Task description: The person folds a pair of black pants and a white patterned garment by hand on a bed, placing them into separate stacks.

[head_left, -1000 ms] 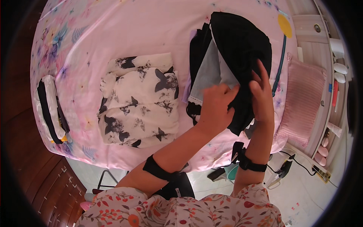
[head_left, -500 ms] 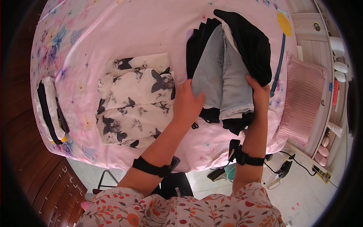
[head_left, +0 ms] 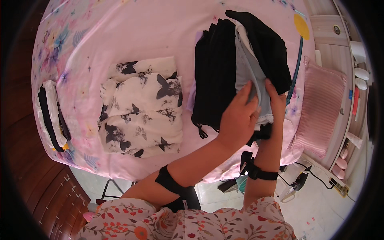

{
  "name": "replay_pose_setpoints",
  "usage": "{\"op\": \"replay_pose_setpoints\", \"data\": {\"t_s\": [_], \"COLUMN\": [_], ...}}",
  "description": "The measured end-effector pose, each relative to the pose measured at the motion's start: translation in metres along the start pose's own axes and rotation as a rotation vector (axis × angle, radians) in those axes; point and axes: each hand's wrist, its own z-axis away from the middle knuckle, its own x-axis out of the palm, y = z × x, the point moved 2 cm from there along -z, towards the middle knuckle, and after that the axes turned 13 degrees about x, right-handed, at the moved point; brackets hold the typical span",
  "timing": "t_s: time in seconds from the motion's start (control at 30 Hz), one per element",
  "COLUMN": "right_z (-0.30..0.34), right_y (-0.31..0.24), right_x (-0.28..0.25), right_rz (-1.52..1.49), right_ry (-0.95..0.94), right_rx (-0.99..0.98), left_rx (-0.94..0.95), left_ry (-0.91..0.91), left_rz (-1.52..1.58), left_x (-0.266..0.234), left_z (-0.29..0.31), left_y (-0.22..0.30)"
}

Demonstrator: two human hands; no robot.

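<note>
Light-blue jeans with a pale frayed hem are folded lengthwise into a narrow strip on a pile of clothes. My left hand is closed on the fold near the hem, fingertips pinching the denim. Thumb on top, my right hand grips the right edge of the jeans; its other fingers are hidden. A black garment with a cord loop lies left of the jeans, and another black garment bulges on their right. Left of the pile, a folded white garment with dark butterfly print lies flat.
All this rests on a pink floral bedsheet. Folded black and white clothes sit at the far left edge. A yellow-headed stick and a pink ribbed pillow lie right, beside a cluttered shelf.
My left hand has moved right, bringing the left half of the jeans over to the right. More of the black garment underneath now shows. My right hand has stayed nearly in place.
</note>
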Motion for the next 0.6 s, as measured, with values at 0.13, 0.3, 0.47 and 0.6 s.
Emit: {"op": "replay_pose_setpoints", "data": {"t_s": [0.13, 0.3, 0.47, 0.6], "right_z": [-0.002, -0.006, -0.027, 0.004], "right_y": [-0.015, -0.007, 0.013, -0.028], "right_x": [-0.001, 0.01, -0.026, -0.05], "right_rz": [0.251, 0.344, 0.413, 0.396], "right_ry": [-0.087, -0.094, 0.033, 0.116], "right_rx": [-0.073, -0.098, -0.052, -0.406], "left_rx": [0.146, 0.221, 0.217, -0.338], "left_ry": [-0.114, -0.246, -0.423, -0.172], "left_rz": [-0.136, -0.269, -0.104, 0.602], "left_x": [0.011, 0.007, -0.008, -0.034], "left_z": [-0.002, 0.002, 0.001, 0.001], "left_y": [0.0, -0.008, -0.01, -0.036]}}
